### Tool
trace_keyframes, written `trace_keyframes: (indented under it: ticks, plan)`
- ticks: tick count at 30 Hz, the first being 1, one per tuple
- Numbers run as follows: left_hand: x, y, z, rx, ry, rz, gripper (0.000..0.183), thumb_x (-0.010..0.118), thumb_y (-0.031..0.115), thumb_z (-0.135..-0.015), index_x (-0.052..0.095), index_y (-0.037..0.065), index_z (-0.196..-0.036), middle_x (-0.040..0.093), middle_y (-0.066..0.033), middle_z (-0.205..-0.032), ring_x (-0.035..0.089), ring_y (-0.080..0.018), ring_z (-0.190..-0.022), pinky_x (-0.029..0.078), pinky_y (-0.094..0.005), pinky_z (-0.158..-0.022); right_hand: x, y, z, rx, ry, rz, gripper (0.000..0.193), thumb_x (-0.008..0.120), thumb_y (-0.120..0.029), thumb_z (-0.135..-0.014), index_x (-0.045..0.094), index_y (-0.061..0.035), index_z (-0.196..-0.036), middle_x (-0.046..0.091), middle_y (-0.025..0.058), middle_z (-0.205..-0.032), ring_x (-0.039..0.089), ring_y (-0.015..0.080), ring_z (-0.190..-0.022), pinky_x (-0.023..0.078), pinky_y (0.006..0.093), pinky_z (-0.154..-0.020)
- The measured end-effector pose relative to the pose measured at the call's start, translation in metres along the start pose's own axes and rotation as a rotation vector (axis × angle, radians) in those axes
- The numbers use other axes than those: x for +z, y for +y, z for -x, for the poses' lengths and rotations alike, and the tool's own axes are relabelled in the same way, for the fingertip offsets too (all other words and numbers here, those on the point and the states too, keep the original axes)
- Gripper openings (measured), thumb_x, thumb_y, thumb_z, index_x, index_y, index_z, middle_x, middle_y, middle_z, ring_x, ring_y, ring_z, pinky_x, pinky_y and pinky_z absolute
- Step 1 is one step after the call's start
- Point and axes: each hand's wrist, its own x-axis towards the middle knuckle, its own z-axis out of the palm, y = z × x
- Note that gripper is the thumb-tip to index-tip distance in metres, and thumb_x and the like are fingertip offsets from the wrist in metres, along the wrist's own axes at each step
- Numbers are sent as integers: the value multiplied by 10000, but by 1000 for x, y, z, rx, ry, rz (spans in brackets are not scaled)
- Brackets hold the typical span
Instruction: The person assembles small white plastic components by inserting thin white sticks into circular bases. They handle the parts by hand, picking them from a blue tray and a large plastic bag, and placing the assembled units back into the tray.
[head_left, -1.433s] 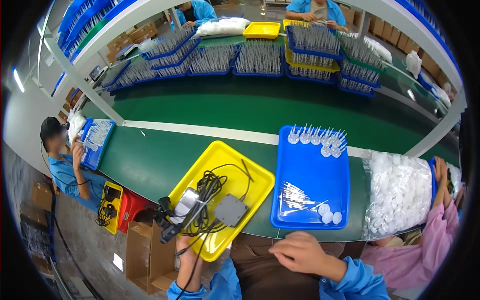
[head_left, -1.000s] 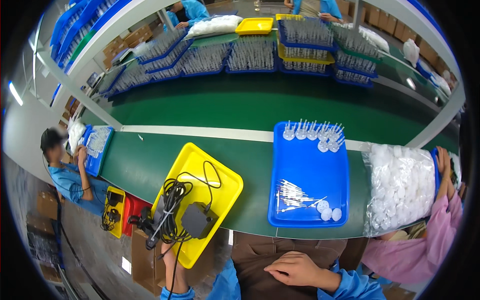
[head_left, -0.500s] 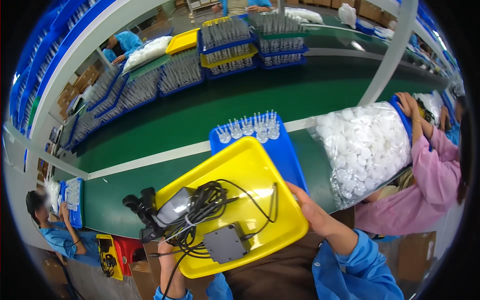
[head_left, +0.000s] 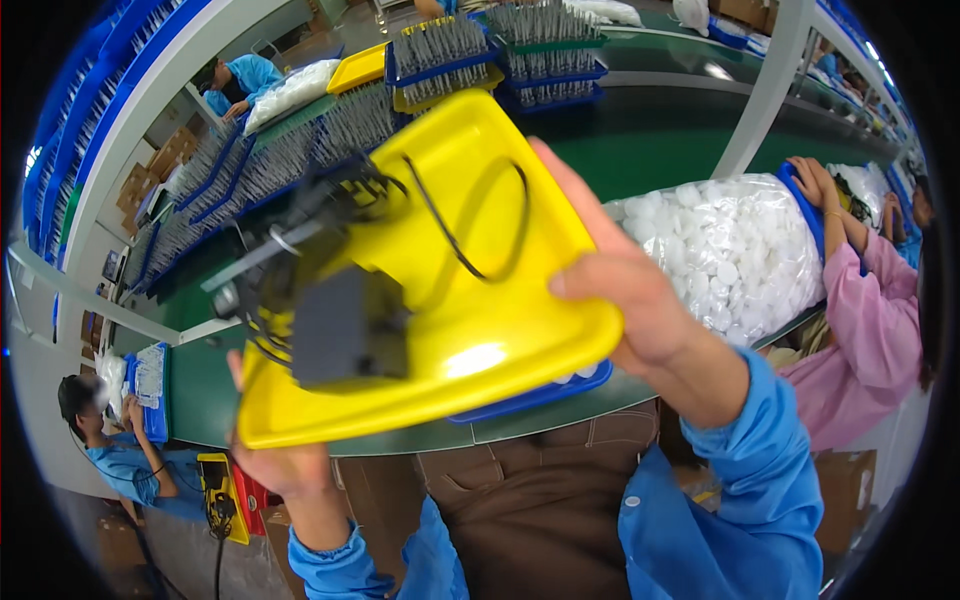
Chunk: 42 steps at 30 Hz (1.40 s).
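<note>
Raised and tilted in front of me is a yellow tray, held by both hands. My right hand grips its right edge, the thumb lying over the rim. At the lower left corner, my left hand is closed on the tray, its fingers partly hidden by it. Inside the tray lie a dark grey box and a bundle of black cable; other dark gear at the left side is blurred. Under the tray a blue tray on the bench shows only its near edge, with some clear pieces in it.
A bag of white round caps lies on the bench at the right, beside a person in pink. Stacked trays of clear stemmed parts stand beyond the green belt. Another person sits at the far left.
The yellow tray has come up and away from me and now hides more of the far trays. Its contents have shifted toward the left side. Both hands still hold it.
</note>
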Motion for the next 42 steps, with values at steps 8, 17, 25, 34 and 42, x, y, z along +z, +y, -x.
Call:
trace_keyframes:
  ticks: [8, 17, 25, 34, 42]
  plan:
    - [44, 66, 10, 245, -472, -393, 763, 647, 274, -1010, 436, 42, -1706, 513, -192, -1702, 493, -391, -1565, 386, -604, -1300, 53, -49, -44, -92, -277, 99, 775, 595, -156, -975, 384, 20, -1700, 604, 205, -1586, 640, 316, -1408, 452, 408, -1256]
    - [29, 69, 38, 344, -130, -455, 1036, 688, 381, -993, 108, 142, -1817, 526, -150, -1662, 557, -368, -1500, 448, -514, -1266, 40, 30, -15, -97, -163, -162, 1188, 734, -154, -772, 158, -58, -1807, 302, 194, -1830, 346, 388, -1673, 268, 480, -1377]
    - [-35, 37, -3, -93, -73, 94, 1082, 419, 844, -1065, 218, 72, -1797, 412, -180, -1775, 477, -395, -1570, 366, -563, -1312, -37, 97, 16, -26, -83, -225, 1195, 669, -96, -746, 146, -113, -1821, 271, 147, -1850, 315, 364, -1691, 275, 470, -1378]
    - [-128, -11, -66, -286, 72, 125, 1272, 497, 1003, -900, 248, 120, -1780, 508, -255, -1680, 545, -446, -1481, 424, -574, -1256, -90, 118, 41, 1, 36, -201, 1286, 679, -94, -658, 139, -115, -1825, 273, 134, -1854, 292, 349, -1702, 239, 457, -1389]
    - [-76, -35, -120, -128, -11, -244, 965, 500, 797, -1036, 468, 63, -1662, 541, -218, -1635, 578, -462, -1473, 519, -544, -1192, -101, 118, 60, 86, 87, -121, 1286, 681, -97, -666, 126, -111, -1825, 261, 142, -1857, 292, 357, -1698, 243, 453, -1386]
